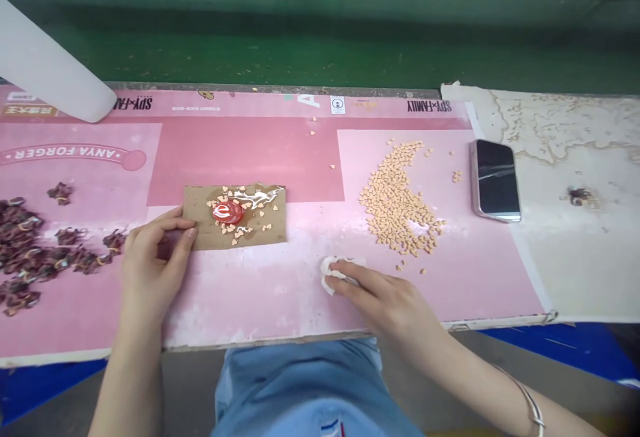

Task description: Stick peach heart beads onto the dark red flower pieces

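My left hand (155, 257) pinches the left edge of a brown cardboard piece (203, 233) lying flat on the pink mat. On the cardboard is a glossy red blob (229, 211) in a clear wet smear, with several small tan heart-shaped bits around it. To the right, my right hand (385, 293) has its fingers closed on a crumpled white tissue (329, 267) against the mat. Behind that hand lies a loose heap of the same tan bits (395, 207). The right hand's palm side is hidden.
Dark reddish-purple small pieces (25, 237) are piled at the left. A white tapered object (50, 63) reaches over the back left. A phone (496, 180) lies at the right of the printed pink mat (245, 150). Beyond the table's back edge is a green surface (280, 43).
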`<state>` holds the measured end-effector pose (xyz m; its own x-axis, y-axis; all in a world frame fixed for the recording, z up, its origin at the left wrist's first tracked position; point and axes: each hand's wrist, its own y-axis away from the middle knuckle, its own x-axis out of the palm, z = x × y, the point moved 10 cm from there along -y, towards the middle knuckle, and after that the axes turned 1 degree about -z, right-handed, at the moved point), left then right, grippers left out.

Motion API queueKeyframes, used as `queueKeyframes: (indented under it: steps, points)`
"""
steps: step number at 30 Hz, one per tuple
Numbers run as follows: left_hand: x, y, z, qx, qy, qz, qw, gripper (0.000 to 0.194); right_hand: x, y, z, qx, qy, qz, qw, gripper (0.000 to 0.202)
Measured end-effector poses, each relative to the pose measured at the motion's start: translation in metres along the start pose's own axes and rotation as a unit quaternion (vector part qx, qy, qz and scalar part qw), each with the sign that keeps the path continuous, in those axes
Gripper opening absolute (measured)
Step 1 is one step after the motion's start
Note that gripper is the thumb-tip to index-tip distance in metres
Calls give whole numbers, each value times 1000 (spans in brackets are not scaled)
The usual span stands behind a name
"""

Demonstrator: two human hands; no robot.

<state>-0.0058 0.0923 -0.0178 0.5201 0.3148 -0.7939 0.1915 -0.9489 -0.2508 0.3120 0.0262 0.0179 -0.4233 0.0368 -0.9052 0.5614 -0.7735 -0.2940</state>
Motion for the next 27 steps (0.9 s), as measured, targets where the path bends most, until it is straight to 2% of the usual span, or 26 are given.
queueKeyframes:
  steps: [5, 7, 10, 12, 14, 16, 18, 19, 21, 22, 24, 27]
  points:
    - [-3, -1, 3, -13, 19, -17, 1000, 34, 4, -11, -31, 64, 50, -29, 996, 44]
    - [-3, -3, 4, -14, 23, -18, 999, 32, 7, -12, -24, 57, 39, -30, 997, 44]
    - [-3, -5, 7, -21, 35, -20, 999, 30, 3, -1, 7, 1, -10, -21, 1000, 47]
    - [-4, -7, 10, -28, 45, -25, 998, 30, -9, 5, 7, -1, -58, -27, 998, 43]
    - [-3, -8, 13, -38, 60, -25, 997, 29, -31, 2, -34, 49, -60, -68, 995, 30]
    - [-3, -9, 15, -52, 75, -23, 996, 30, -57, -6, -108, 123, -16, -121, 985, 32]
    - [-4, -9, 16, -64, 86, -24, 994, 31, -89, -8, -197, 236, 100, -204, 945, 46]
    - [-5, -9, 16, -68, 90, -26, 993, 31, -96, -13, -234, 253, 113, -218, 936, 52]
    - [-6, -10, 15, -69, 98, -22, 993, 30, -105, -24, -289, 255, 112, -235, 931, 45]
    - [-6, -11, 13, -67, 102, -15, 992, 29, -107, -28, -306, 250, 110, -243, 931, 40]
    - [-5, -14, 12, -63, 110, 3, 992, 27, -111, -33, -319, 237, 107, -259, 930, 34]
    - [-3, -18, 11, -60, 121, 25, 991, 27, -119, -31, -299, 221, 110, -292, 924, 28]
